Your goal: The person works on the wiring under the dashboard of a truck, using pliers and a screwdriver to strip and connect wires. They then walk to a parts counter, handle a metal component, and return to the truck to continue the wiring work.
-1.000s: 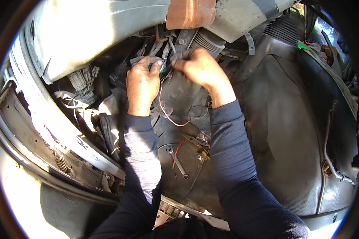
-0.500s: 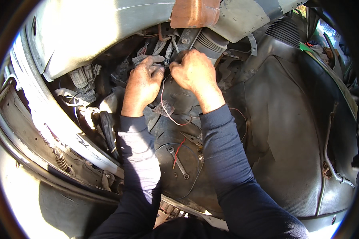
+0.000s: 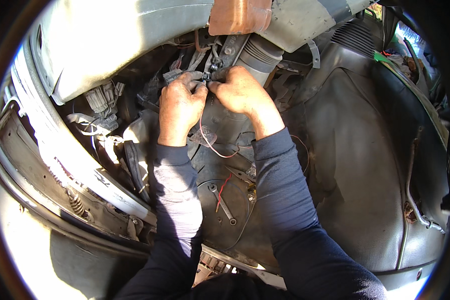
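Under the dashboard of a vehicle, my hands meet fingertip to fingertip around a small dark connector-like piece [image 3: 206,77] at the end of the hanging wiring [image 3: 197,59]. My left hand [image 3: 181,109] is closed, its thumb and forefinger pinching a thin pink wire [image 3: 216,151] that loops down and passes behind the right sleeve. From the other side my right hand [image 3: 246,94] is closed too, its fingertips pressed against the same wiring. The fingers partly hide the exact spot where the wire meets the piece.
On the floor below lie a combination wrench [image 3: 222,205], a short red wire [image 3: 223,191] and pliers [image 3: 241,175]. Grey plug connectors [image 3: 103,100] hang at the left beside the door frame [image 3: 80,155]. A ribbed column boot [image 3: 261,55] stands beyond my right hand.
My right hand has tilted and shifted slightly down, exposing more of the small piece between the fingertips. The view has shifted a little; my left hand keeps its pinch.
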Available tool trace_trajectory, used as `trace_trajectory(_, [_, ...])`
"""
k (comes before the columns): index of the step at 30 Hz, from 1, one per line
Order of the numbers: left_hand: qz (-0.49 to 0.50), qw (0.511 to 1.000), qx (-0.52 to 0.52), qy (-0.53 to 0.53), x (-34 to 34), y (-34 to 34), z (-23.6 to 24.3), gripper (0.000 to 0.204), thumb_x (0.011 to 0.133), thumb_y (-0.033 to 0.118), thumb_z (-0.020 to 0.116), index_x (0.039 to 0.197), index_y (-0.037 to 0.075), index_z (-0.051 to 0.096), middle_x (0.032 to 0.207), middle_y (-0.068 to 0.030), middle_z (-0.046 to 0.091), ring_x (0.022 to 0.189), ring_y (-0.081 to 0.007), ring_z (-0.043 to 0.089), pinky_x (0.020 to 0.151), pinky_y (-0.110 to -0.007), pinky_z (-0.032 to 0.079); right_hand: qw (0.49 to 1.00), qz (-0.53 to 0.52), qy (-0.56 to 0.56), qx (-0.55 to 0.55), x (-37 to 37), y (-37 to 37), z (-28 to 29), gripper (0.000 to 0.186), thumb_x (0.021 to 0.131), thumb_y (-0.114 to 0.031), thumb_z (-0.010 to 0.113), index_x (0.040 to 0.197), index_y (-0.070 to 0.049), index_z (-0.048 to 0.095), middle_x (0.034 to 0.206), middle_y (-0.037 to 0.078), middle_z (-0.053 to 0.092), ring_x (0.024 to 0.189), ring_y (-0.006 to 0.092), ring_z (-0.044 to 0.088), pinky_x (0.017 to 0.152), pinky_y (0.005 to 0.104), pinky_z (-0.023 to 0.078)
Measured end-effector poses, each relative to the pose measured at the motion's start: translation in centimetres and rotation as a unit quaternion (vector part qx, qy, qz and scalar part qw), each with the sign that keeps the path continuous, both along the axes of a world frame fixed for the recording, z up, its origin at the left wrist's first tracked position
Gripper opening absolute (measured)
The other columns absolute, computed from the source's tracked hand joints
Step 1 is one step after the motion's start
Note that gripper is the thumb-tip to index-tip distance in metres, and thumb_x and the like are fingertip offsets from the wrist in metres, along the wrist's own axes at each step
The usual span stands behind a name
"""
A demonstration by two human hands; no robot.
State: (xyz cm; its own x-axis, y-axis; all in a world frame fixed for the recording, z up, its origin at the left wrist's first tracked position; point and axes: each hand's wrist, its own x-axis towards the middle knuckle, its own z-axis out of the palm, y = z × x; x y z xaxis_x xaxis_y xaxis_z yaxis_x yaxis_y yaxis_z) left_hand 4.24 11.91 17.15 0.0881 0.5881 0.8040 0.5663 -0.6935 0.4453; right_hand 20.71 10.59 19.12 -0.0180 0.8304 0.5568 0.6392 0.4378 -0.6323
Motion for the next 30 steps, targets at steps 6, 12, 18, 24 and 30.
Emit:
trace_trajectory(6, [-0.079,0.996,-0.032,0.016,-0.7,-0.2,0.2,0.038,0.086,0.01,0.068,0.123,0.001,0.069,0.104,-0.0236,0.076,0.097,-0.0376,0.075,0.084,-0.041,0.059,0.99,-0.104,-0.026,0.096,-1.1,-0.6,-0.4,0.029,0.083,-0.024,0.073,0.093,0.002,0.077,0.093,0.028,0.072,0.093,0.0439,0.072,0.083,0.0497,0.058])
trace_trajectory(12, [-0.025,0.999,0.014,0.029,-0.5,-0.1,0.0,0.036,0.089,0.013,0.066,0.123,0.001,0.065,0.103,-0.0279,0.073,0.102,-0.0403,0.073,0.084,-0.043,0.058,0.955,-0.167,-0.097,0.227,-3.7,-1.6,-0.3,0.022,0.088,-0.025,0.066,0.091,-0.005,0.073,0.085,0.023,0.073,0.083,0.0435,0.072,0.075,0.0526,0.058])
trace_trajectory(18, [-0.053,0.997,-0.005,-0.063,-0.2,1.5,-0.4,0.02,0.093,0.018,0.066,0.104,0.003,0.071,0.088,-0.0269,0.071,0.09,-0.0454,0.072,0.079,-0.048,0.056,0.97,0.185,0.088,0.132,-1.7,-1.1,-0.3,0.023,0.091,-0.017,0.067,0.098,0.003,0.076,0.086,0.015,0.077,0.087,0.0277,0.074,0.084,0.0387,0.056])
trace_trajectory(24, [0.172,0.984,0.035,-0.026,1.9,0.2,-0.4,0.025,0.089,0.023,0.075,0.103,0.002,0.072,0.086,-0.0245,0.073,0.087,-0.0432,0.073,0.079,-0.051,0.055,0.99,0.064,0.109,-0.068,0.7,0.1,0.0,0.025,0.097,-0.013,0.058,0.099,0.005,0.075,0.07,0.008,0.069,0.056,0.0129,0.06,0.054,0.0301,0.049])
trace_trajectory(30, [0.167,0.98,0.019,-0.104,2.4,-1.1,0.5,0.03,0.084,0.022,0.08,0.102,0.0,0.071,0.088,-0.0222,0.075,0.086,-0.0406,0.074,0.08,-0.049,0.055,0.947,0.143,0.263,-0.117,-2.2,1.0,-2.5,0.026,0.102,-0.015,0.057,0.092,0.005,0.069,0.071,0.007,0.065,0.054,0.0135,0.054,0.049,0.0296,0.043])
